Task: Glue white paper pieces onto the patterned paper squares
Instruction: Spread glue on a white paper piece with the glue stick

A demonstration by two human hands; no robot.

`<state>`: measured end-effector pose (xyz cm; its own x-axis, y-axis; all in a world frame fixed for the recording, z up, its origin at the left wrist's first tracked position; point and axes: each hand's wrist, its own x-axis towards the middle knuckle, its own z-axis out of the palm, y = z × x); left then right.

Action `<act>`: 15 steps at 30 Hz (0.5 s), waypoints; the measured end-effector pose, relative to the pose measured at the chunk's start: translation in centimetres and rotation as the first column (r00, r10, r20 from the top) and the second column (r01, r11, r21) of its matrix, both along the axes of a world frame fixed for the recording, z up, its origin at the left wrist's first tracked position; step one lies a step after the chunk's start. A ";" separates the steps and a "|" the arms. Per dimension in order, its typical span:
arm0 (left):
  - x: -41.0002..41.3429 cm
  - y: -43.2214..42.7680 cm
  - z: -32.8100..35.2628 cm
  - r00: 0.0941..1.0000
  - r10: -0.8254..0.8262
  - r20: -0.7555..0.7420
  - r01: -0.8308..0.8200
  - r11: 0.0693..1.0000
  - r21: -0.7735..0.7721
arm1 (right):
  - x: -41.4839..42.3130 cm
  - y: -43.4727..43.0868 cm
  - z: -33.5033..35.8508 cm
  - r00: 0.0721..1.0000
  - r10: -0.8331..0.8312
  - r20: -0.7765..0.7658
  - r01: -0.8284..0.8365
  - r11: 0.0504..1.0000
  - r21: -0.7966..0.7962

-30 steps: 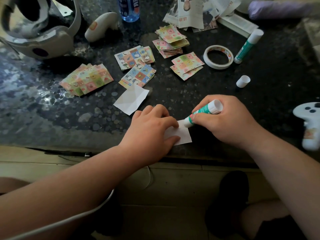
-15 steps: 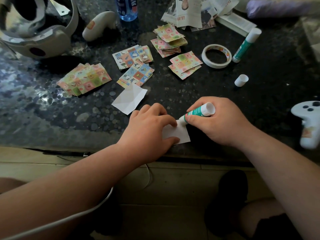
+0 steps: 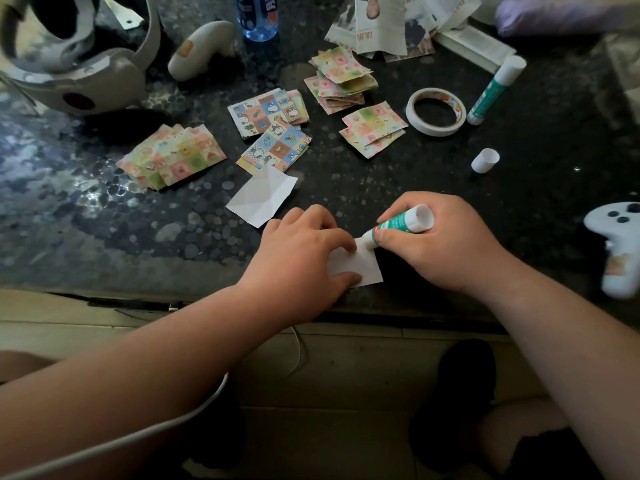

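- While the left hand [image 3: 301, 251] lies palm down on a small white paper piece [image 3: 363, 268], its bent fingers and thumb pressing the sheet flat, the right hand [image 3: 440, 244] works just beside it.
- That right hand has its fingers and thumb wrapped round an uncapped green-and-white glue stick [image 3: 403, 223], held tilted, with its tip touching the far right corner of the white paper piece.
- The white paper piece sits at the near edge of the dark speckled stone table [image 3: 519, 188], partly hidden under the left hand.
- A second, creased white paper sheet [image 3: 263, 197] lies just beyond the left hand's fingers.
- Farther back are the patterned paper squares: a fanned pink-and-green pile [image 3: 173, 155] on the left, two blue-and-white cartoon piles [image 3: 273, 133] in the middle, a loose pastel stack [image 3: 341, 77] behind, and a pastel pair [image 3: 372, 128] to its right.
- A roll of white tape [image 3: 435, 111] lies flat beside the pastel pair, and a capped green-and-white glue stick [image 3: 493, 90] lies just to the right of the roll.
- A small white cap [image 3: 485, 160] lies on its side, apart from both sticks.
- A white game controller [image 3: 620, 244] rests at the right edge of the table.
- At the far left are a grey headset [image 3: 79, 74] and a second white controller [image 3: 199, 50], with a blue-labelled bottle [image 3: 256, 15] behind.
- Printed paper sheets [image 3: 381, 26] lean at the back.
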<state>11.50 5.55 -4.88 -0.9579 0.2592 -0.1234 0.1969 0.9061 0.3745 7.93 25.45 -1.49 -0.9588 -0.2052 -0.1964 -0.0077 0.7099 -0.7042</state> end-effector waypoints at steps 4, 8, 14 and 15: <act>0.0 0.0 0.0 1.000 -0.008 -0.003 0.008 1.000 0.001 | 0.0 0.4 0.6 0.998 0.031 0.060 -0.027 0.998 -0.058; 0.0 0.0 0.0 1.000 -0.012 0.012 0.012 1.000 -0.014 | 0.1 0.0 0.3 0.992 0.098 0.081 -0.104 0.992 0.069; 0.0 0.1 0.1 1.000 -0.005 0.012 0.005 1.000 -0.010 | -0.1 0.4 0.2 0.999 0.033 0.019 -0.033 0.999 0.024; 0.0 0.1 0.1 1.000 -0.005 0.012 0.005 1.000 -0.007 | -0.1 0.5 0.2 0.999 0.027 0.027 -0.027 1.000 -0.004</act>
<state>11.48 5.61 -4.75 -0.9551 0.2632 -0.1363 0.1972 0.9075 0.3708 7.84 25.92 -1.29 -0.9473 -0.2317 -0.2212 -0.0079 0.7072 -0.7070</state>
